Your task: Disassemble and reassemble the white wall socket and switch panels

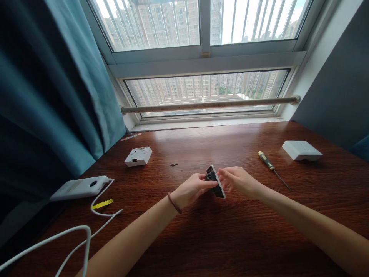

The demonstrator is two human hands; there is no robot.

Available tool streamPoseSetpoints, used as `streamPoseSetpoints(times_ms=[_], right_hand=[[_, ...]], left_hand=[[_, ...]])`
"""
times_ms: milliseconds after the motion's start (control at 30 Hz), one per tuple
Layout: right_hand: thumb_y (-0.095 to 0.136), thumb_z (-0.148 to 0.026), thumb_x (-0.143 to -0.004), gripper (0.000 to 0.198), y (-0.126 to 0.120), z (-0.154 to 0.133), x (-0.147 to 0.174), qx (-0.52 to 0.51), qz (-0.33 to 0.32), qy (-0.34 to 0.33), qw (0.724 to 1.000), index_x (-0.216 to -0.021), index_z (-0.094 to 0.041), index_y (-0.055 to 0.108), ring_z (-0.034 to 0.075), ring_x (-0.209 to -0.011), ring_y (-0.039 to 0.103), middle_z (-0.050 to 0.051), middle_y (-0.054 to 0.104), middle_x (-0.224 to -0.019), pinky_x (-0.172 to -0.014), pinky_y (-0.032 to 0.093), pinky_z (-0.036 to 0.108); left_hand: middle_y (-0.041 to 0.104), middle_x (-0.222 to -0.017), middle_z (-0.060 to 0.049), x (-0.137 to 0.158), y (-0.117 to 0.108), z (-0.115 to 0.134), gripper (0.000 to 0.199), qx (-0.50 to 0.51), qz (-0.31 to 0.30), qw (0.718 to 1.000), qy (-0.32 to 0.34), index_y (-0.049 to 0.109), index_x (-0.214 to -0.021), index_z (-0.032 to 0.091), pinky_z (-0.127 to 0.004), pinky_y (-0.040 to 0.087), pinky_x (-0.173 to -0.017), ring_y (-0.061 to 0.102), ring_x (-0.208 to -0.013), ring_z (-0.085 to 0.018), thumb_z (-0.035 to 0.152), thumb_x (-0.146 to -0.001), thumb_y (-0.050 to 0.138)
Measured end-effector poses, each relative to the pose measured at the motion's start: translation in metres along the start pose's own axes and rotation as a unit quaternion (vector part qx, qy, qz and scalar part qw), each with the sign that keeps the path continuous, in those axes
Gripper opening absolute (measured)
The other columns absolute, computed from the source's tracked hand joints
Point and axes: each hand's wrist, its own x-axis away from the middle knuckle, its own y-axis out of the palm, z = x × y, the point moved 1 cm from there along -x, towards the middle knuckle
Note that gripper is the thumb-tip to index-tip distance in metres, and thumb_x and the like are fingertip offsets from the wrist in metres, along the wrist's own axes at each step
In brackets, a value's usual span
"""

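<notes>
Near the middle of the desk, my left hand [193, 187] grips a wall socket or switch panel [216, 181] with a thin white front plate and a black back. The panel is tilted on edge, its black back toward my left hand and its white face toward the right. My right hand [235, 180] is beside that white face, fingers loosely bent and apart; whether the fingertips touch it I cannot tell. Several small screws [173, 165] lie on the desk beyond my left hand. A screwdriver [272, 168] with a yellow and dark handle rests to the right.
A white box with openings [138, 156] stands at the back left, another white box [301, 150] at the back right. On the left are a white handheld device [82, 187] with a white cable [86, 240] and a yellow strip [103, 204]. A curtain [72, 77] hangs beside the window.
</notes>
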Motion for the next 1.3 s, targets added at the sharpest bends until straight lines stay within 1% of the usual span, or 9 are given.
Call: streamPoseSetpoints(times_ms=[67,167,333,567,767,933,1033,1133,1300], right_hand=[[0.055,-0.051,-0.077,0.041,-0.004,-0.008,0.004,0.05,-0.01,-0.078,0.996,-0.08,-0.012,0.068,0.02,-0.075,0.066,0.007,0.07,-0.079,-0.063,0.052,0.027],[0.057,-0.038,-0.077,0.027,-0.003,-0.013,0.01,0.034,-0.048,-0.106,0.993,-0.084,-0.015,0.069,0.022,-0.082,0.065,0.004,0.071,-0.083,-0.073,0.051,0.031],[0.057,-0.025,-0.073,0.017,0.006,-0.013,0.017,0.073,0.009,-0.113,0.991,-0.076,-0.015,0.07,0.02,-0.071,0.065,0.001,0.069,-0.069,-0.064,0.051,0.027],[0.053,-0.014,-0.067,0.015,0.013,-0.012,0.019,0.135,0.042,-0.14,0.98,-0.071,-0.016,0.067,0.017,-0.065,0.061,-0.001,0.065,-0.062,-0.057,0.047,0.023],[0.049,-0.01,-0.064,0.016,0.015,-0.004,0.017,0.156,0.11,-0.133,0.972,-0.07,-0.015,0.063,0.016,-0.062,0.058,0.001,0.065,-0.064,-0.054,0.044,0.022],[0.05,-0.012,-0.066,0.013,0.02,-0.004,0.017,0.13,0.103,-0.155,0.974,-0.074,-0.015,0.06,0.015,-0.062,0.057,0.0,0.062,-0.063,-0.053,0.043,0.021],[0.049,-0.011,-0.066,0.013,0.022,-0.003,0.017,0.123,0.121,-0.158,0.972,-0.075,-0.014,0.058,0.014,-0.061,0.056,0.0,0.062,-0.066,-0.052,0.042,0.02],[0.048,-0.01,-0.066,0.013,0.024,0.0,0.017,0.139,0.149,-0.155,0.967,-0.074,-0.014,0.057,0.013,-0.06,0.053,0.001,0.061,-0.066,-0.052,0.041,0.02],[0.047,-0.01,-0.064,0.01,0.024,0.005,0.016,0.15,0.172,-0.153,0.962,-0.07,-0.014,0.055,0.012,-0.056,0.049,0.0,0.057,-0.062,-0.05,0.038,0.021]], left_hand=[[0.066,-0.08,-0.009,0.002,0.001,0.001,0.031,0.002,0.005,1.0,-0.012,0.067,-0.083,0.007,-0.028,0.043,-0.081,0.06,-0.081,-0.018,0.027,-0.06,0.074],[0.067,-0.083,-0.009,0.002,0.002,0.0,0.033,-0.043,0.038,0.998,-0.027,0.066,-0.089,0.008,-0.028,0.044,-0.075,0.061,-0.079,-0.018,0.024,-0.061,0.073],[0.067,-0.082,-0.006,-0.003,0.004,-0.007,0.027,-0.183,0.11,0.976,0.039,0.065,-0.086,0.009,-0.027,0.044,-0.07,0.06,-0.077,-0.019,0.018,-0.06,0.068],[0.067,-0.088,-0.005,-0.001,0.0,-0.015,0.036,-0.308,0.2,0.927,0.074,0.061,-0.093,0.013,-0.026,0.044,-0.067,0.06,-0.079,-0.02,0.027,-0.06,0.068],[0.064,-0.083,-0.006,0.01,0.005,-0.007,0.043,-0.443,0.257,0.85,0.122,0.054,-0.096,0.015,-0.027,0.042,-0.061,0.059,-0.071,-0.019,0.038,-0.063,0.068],[0.061,-0.086,-0.006,0.018,0.016,0.005,0.05,-0.545,0.297,0.768,0.156,0.048,-0.102,0.016,-0.029,0.043,-0.062,0.058,-0.073,-0.021,0.044,-0.064,0.065],[0.06,-0.089,-0.007,0.02,0.02,0.008,0.053,-0.577,0.308,0.737,0.169,0.045,-0.105,0.016,-0.03,0.044,-0.064,0.059,-0.075,-0.022,0.044,-0.065,0.064],[0.059,-0.089,-0.007,0.02,0.023,0.009,0.053,-0.59,0.306,0.726,0.175,0.044,-0.105,0.016,-0.031,0.045,-0.064,0.059,-0.075,-0.022,0.045,-0.065,0.064],[0.058,-0.086,-0.006,0.02,0.023,0.008,0.046,-0.591,0.278,0.736,0.18,0.044,-0.098,0.016,-0.029,0.045,-0.062,0.058,-0.073,-0.021,0.041,-0.065,0.064]])
